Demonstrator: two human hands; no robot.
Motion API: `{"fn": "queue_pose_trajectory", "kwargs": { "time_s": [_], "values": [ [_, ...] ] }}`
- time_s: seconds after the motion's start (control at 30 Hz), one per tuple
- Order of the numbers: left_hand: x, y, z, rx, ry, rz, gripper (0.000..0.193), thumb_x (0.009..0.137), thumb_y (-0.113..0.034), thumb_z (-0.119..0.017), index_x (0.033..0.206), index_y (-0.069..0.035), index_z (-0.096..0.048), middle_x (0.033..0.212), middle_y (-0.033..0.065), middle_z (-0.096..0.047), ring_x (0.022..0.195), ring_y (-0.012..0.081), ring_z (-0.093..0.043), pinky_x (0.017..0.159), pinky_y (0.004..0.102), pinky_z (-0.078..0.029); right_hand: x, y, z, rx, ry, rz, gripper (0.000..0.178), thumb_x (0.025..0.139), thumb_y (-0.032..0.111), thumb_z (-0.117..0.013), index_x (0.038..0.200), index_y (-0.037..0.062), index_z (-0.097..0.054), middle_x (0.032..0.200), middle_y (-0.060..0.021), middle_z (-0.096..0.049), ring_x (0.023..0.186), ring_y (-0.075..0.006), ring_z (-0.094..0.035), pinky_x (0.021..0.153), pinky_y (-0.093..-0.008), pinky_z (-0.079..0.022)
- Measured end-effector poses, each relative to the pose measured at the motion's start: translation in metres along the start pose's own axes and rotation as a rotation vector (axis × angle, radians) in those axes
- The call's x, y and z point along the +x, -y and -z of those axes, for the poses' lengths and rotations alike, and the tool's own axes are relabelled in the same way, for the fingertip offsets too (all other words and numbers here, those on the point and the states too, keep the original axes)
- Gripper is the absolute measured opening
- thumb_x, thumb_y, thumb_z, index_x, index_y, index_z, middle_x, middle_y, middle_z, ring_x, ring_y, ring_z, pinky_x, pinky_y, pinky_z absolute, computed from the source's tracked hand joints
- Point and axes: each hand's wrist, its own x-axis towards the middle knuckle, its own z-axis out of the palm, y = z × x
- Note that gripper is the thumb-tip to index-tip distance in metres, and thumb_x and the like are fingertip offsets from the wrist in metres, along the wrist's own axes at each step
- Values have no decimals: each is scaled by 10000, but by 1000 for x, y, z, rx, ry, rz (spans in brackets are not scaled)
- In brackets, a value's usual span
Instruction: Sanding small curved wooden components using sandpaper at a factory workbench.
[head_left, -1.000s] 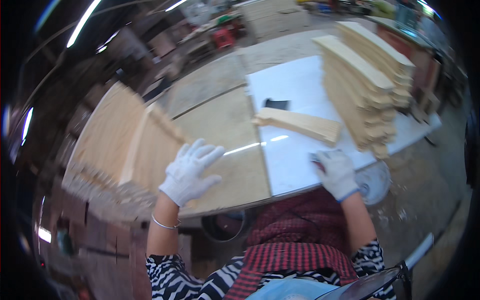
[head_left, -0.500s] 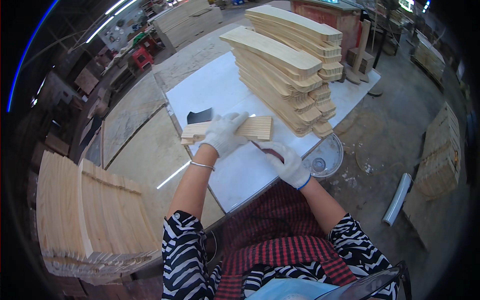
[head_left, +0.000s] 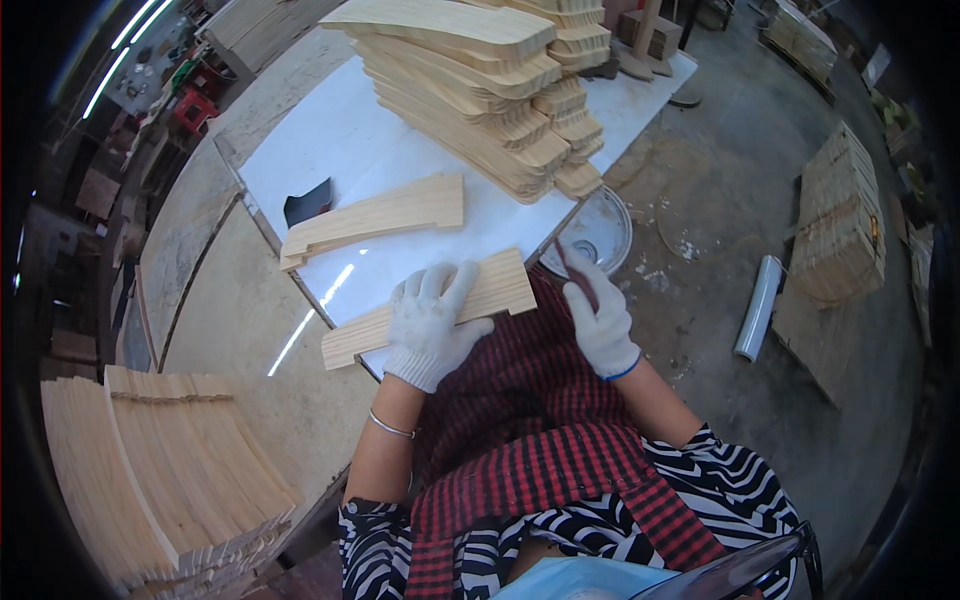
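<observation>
My left hand (head_left: pixel 430 325), in a white knit glove, lies across a pale wooden board (head_left: pixel 500 287) with a notched edge and grips it, fingers over its face and thumb at the near edge. The board rests at the table's front edge, partly overhanging it. To its right, my gloved right hand (head_left: pixel 600 320) is closed round a dark reddish-brown strip (head_left: pixel 578 280) that looks like folded sandpaper, held apart from the board. Farther back, another shaped wooden board (head_left: pixel 385 215) lies on the white tabletop (head_left: pixel 300 130). Beside it sits a curled dark sheet (head_left: pixel 307 203), likely sandpaper.
A tall stack of shaped boards (head_left: pixel 460 95) stands at the back of the table. More boards (head_left: pixel 190 450) are stacked at the lower left. A white bucket (head_left: pixel 600 235) stands by the table's right edge. On the floor are a plastic-like roll (head_left: pixel 758 308) and stacked panels (head_left: pixel 840 220).
The left hand has drawn one board toward me to the table's front edge; another board stays behind. My right hand, with the brown strip, has moved away from the boards. The view has shifted.
</observation>
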Motion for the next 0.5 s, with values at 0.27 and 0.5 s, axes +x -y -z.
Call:
{"fn": "queue_pose_trajectory", "kwargs": {
  "time_s": [0.27,0.5],
  "values": [
    [3,1,-8,-17,-24,-37,746,643,-330,-827,1322,-126,-594,1219,89,-592,1141,327,-544,978,463,-406,32,20,-34,-551,209,306,522,851,205,-669,1306,-18,-542,1294,-240,-551,1225,-418,-497,1089,-509,-359],
    [-1,1,-7,-25,-37,-59,741,650,-342,-821,1320,-117,-596,1214,92,-598,1141,328,-544,977,466,-407,8,42,-18,-475,343,360,439,833,154,-664,1225,-13,-559,1206,-225,-553,1173,-426,-478,1045,-535,-363]
  ]
}}
